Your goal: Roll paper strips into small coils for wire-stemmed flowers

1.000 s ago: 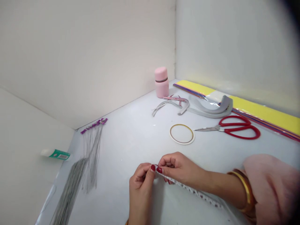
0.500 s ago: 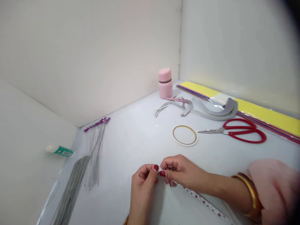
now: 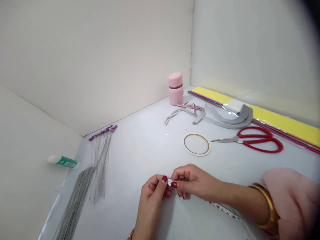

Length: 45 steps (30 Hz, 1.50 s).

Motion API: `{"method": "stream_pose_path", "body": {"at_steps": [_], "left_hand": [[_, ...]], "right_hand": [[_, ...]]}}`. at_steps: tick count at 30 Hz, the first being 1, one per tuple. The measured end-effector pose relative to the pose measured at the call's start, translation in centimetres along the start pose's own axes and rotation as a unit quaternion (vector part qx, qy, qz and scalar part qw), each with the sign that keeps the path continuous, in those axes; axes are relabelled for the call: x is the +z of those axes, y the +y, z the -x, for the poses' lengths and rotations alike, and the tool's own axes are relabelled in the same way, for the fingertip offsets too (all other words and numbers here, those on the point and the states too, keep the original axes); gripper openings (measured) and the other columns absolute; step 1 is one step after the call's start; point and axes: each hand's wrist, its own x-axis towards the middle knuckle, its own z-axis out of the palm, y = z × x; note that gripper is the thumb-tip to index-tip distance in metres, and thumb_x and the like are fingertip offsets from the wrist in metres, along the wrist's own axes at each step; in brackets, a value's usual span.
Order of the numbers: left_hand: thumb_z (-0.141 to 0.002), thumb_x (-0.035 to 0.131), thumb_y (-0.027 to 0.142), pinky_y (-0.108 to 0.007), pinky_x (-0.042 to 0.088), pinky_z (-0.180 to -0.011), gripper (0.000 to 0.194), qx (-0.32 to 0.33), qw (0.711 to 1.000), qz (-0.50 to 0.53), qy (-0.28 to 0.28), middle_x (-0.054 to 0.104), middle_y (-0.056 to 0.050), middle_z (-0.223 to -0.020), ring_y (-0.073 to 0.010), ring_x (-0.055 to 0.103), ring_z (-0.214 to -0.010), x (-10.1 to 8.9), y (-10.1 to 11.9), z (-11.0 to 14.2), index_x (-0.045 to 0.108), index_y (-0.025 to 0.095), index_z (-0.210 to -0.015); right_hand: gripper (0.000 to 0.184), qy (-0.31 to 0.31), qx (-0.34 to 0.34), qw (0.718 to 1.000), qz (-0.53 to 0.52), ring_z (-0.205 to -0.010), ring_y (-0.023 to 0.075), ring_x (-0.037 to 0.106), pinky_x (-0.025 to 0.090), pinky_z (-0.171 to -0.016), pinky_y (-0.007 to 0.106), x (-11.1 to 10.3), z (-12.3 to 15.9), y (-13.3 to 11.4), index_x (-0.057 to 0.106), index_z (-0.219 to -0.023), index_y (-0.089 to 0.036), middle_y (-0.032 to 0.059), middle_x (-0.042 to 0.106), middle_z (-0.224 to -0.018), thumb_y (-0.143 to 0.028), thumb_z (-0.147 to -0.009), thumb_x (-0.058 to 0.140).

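Close together above the front of the table, my left hand and my right hand pinch one end of a narrow white strip with dark red spots. A short white piece of it shows between the two thumbs. From under my right hand the strip runs down to the lower right, partly hidden by the forearm. Whether it is paper or ribbon I cannot tell. Beyond my hands lies a thin roll of white tape. Red-handled scissors rest to its right, blades slightly parted.
At the left lie a bundle of grey wires and several wires with purple tips. A green-and-white tube is by the left edge. At the back are a pink flask, curled grey strips and packaged yellow paper strips.
My hands have drawn slightly apart, so more of the white strip shows between the thumbs. The strip's trailing part has shifted a little under my right forearm.
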Motion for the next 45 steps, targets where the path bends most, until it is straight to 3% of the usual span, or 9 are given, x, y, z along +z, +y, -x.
{"method": "stream_pose_path", "body": {"at_steps": [3, 7, 11, 15, 19, 22, 29, 36, 45], "left_hand": [[-0.079, 0.052, 0.027, -0.022, 0.043, -0.064, 0.014, 0.096, 0.991, -0.086, 0.043, 0.063, -0.004, -0.078, -0.0143, 0.056, -0.072, -0.1, 0.2, 0.4, 0.061, 0.017, -0.084], [-0.075, 0.053, 0.015, -0.027, 0.045, -0.075, 0.021, 0.280, 0.931, -0.230, 0.039, 0.064, -0.008, -0.094, -0.0193, 0.057, -0.088, -0.6, -0.1, 0.5, 0.065, 0.021, -0.091], [-0.075, 0.054, 0.010, -0.026, 0.046, -0.076, 0.025, 0.328, 0.901, -0.283, 0.017, 0.066, -0.007, -0.091, -0.0180, 0.061, -0.084, -1.0, -0.3, 0.2, 0.067, 0.023, -0.093], [-0.078, 0.052, 0.014, -0.025, 0.047, -0.070, 0.017, 0.289, 0.917, -0.275, -0.009, 0.067, -0.005, -0.082, -0.0169, 0.062, -0.077, -0.9, 0.4, 0.2, 0.067, 0.022, -0.080], [-0.080, 0.050, 0.022, -0.023, 0.044, -0.061, 0.015, 0.198, 0.943, -0.267, -0.011, 0.066, -0.004, -0.071, -0.0158, 0.060, -0.066, -0.8, 1.0, 0.3, 0.064, 0.020, -0.073], [-0.080, 0.049, 0.026, -0.023, 0.044, -0.060, 0.015, 0.153, 0.953, -0.263, -0.012, 0.066, -0.004, -0.072, -0.0160, 0.059, -0.065, -0.8, 1.0, 0.4, 0.062, 0.019, -0.076], [-0.078, 0.051, 0.023, -0.024, 0.045, -0.064, 0.015, 0.158, 0.951, -0.267, -0.016, 0.066, -0.005, -0.076, -0.0170, 0.060, -0.069, -0.7, 0.8, 0.4, 0.065, 0.018, -0.079], [-0.075, 0.057, 0.029, -0.024, 0.046, -0.065, 0.016, 0.053, 0.992, -0.114, -0.028, 0.069, -0.006, -0.078, -0.0169, 0.060, -0.070, -0.6, 0.2, 0.1, 0.066, 0.017, -0.082], [-0.066, 0.067, 0.029, -0.019, 0.043, -0.058, 0.015, -0.018, 0.999, 0.035, -0.016, 0.065, 0.000, -0.062, -0.0101, 0.056, -0.059, -0.1, 0.2, -0.3, 0.066, 0.015, -0.073]], "right_hand": [[0.025, 0.003, 0.010, 1.000, -0.020, -0.049, 0.0074, 0.049, 0.038, -0.047, 0.019, -0.2, 0.0, -0.2, 0.054, -0.073, -0.013, -0.0023, 0.054, -0.055, -0.037, -0.074, 0.059], [0.027, 0.004, 0.015, 0.999, -0.050, -0.048, 0.0072, 0.050, 0.037, -0.048, 0.019, -0.5, 0.0, -0.3, 0.052, -0.073, -0.013, -0.0020, 0.055, -0.056, -0.040, -0.075, 0.058], [0.029, -0.023, 0.029, 0.996, -0.077, -0.044, 0.0064, 0.048, 0.036, -0.045, 0.018, -0.8, -0.1, -0.5, 0.051, -0.073, -0.013, -0.0025, 0.055, -0.052, -0.040, -0.073, 0.060], [0.031, -0.063, 0.030, 0.993, -0.091, -0.040, 0.0054, 0.045, 0.035, -0.043, 0.017, -0.9, 0.0, -0.6, 0.051, -0.072, -0.012, -0.0033, 0.053, -0.049, -0.043, -0.074, 0.058], [0.030, -0.028, 0.021, 0.999, -0.013, -0.044, 0.0064, 0.047, 0.036, -0.044, 0.018, -0.6, 0.2, -0.5, 0.050, -0.077, -0.014, -0.0035, 0.052, -0.054, -0.044, -0.077, 0.053], [0.024, 0.007, -0.027, 0.997, 0.077, -0.049, 0.0072, 0.046, 0.036, -0.047, 0.018, -0.3, 0.3, -0.4, 0.050, -0.085, -0.015, -0.0042, 0.050, -0.057, -0.038, -0.077, 0.055], [0.016, 0.059, -0.052, 0.983, 0.166, -0.051, 0.0088, 0.046, 0.036, -0.048, 0.019, -0.3, 0.4, -0.6, 0.056, -0.074, -0.014, -0.0022, 0.051, -0.055, -0.029, -0.078, 0.052], [0.018, 0.025, -0.018, 0.997, 0.071, -0.055, 0.0105, 0.053, 0.042, -0.055, 0.022, -0.3, 0.2, -0.6, 0.058, -0.073, -0.014, 0.0003, 0.057, -0.062, -0.032, -0.075, 0.055], [0.024, 0.013, 0.019, 0.999, -0.023, -0.052, 0.0075, 0.052, 0.038, -0.049, 0.019, -0.3, 0.3, -0.9, 0.056, -0.071, -0.013, 0.0000, 0.059, -0.065, -0.037, -0.072, 0.060]]}}
